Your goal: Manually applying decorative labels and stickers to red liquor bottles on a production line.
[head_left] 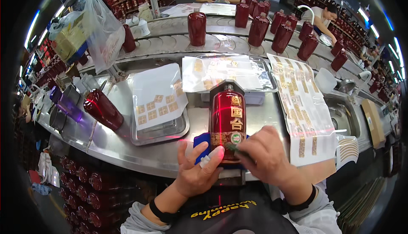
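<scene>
A dark red glass bottle (228, 117) with gold raised characters lies in a dark cradle (216, 88), its neck pointing away from me. Around its lower part runs a gold patterned label band (220, 139) with a green-and-white round emblem. My left hand (197, 168) is at the bottle's lower left, fingers apart, the thumb tip against the glass; white wrapping covers part of a digit. Closed over the lower right side, my right hand (268, 153) pinches a small dark green flat piece (239, 151) against the band. Blue material (200, 145) shows beneath the bottle.
Sheets of gold stickers (158, 100) lie on a metal tray (163, 138) at left and on a long sheet (299, 102) at right. Another red bottle (103, 110) leans at left. A curved conveyor (170, 42) carries several bottles. A sink (342, 115) stands at right; co-workers sit beyond.
</scene>
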`<state>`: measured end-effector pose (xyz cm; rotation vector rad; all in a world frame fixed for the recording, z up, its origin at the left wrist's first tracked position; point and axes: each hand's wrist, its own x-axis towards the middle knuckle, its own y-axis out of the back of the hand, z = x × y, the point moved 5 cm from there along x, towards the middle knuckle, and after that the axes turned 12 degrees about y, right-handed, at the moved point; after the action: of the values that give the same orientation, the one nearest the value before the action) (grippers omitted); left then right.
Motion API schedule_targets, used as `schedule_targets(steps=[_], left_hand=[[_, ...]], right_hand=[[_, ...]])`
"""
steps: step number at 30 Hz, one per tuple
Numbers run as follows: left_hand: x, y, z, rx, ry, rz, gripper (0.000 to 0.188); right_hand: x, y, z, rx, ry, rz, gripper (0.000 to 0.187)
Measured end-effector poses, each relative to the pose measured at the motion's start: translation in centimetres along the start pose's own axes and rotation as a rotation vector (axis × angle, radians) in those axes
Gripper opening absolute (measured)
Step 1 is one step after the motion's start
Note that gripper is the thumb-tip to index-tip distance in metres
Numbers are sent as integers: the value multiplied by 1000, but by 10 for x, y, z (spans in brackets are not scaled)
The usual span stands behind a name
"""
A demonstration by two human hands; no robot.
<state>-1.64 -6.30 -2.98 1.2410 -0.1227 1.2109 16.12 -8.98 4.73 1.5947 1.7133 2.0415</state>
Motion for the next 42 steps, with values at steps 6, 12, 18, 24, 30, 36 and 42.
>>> schedule_targets(steps=[6,12,18,24,30,36,42], left_hand=[[4,-5,-7,-8,-16,-36,59],[6,-14,-22,-86,149,-68,88],[9,-22,-26,-124,242,-147,92],[27,-21,-20,-76,279,-264,95],[32,-4,-13,93,143,-193,99],[27,-17,-23,-34,273,-208,93],[30,-3,-12,113,160,-151,93]], right_hand=[[10,2,55,272,-503,84,20],[28,8,32,206,47,-45,24],[27,3,96,110,-297,120,21],[35,5,100,-16,-261,128,18],[13,1,37,213,43,26,32],[-18,-8,21,295,11,-50,44],[-15,0,19,251,-102,-53,43]])
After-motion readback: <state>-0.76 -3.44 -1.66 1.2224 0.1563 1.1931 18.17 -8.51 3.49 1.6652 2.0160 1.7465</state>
